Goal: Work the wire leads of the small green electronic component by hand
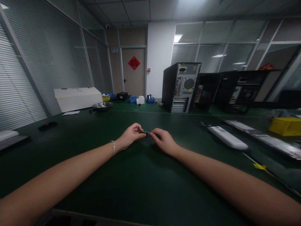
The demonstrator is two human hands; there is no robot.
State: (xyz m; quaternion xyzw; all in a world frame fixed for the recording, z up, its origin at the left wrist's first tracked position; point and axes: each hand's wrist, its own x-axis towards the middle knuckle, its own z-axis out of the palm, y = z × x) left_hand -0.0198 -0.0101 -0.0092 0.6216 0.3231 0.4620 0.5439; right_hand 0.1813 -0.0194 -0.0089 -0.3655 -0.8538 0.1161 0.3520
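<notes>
Above the dark green table [131, 182], my left hand [131, 135] is closed in a pinch on a small green-and-black part [144, 132], perhaps a little circuit board; it is too small to name surely. My right hand [164, 142] is also closed, thumb and forefinger pinching a thin light-coloured piece [149, 133] whose tip meets the right end of the small part. Whether that piece is joined to the part, I cannot tell. Both hands are close together near the middle of the table, fingertips nearly touching. A bracelet [113, 147] circles my left wrist.
Computer towers [182, 88] stand at the back right. A white power strip [228, 137], a long metal-looking unit [265, 138] and a yellow bin [285, 126] lie to the right. At the back left are a metal bowl [102, 106], a white box [78, 98] and small blue bins [133, 99].
</notes>
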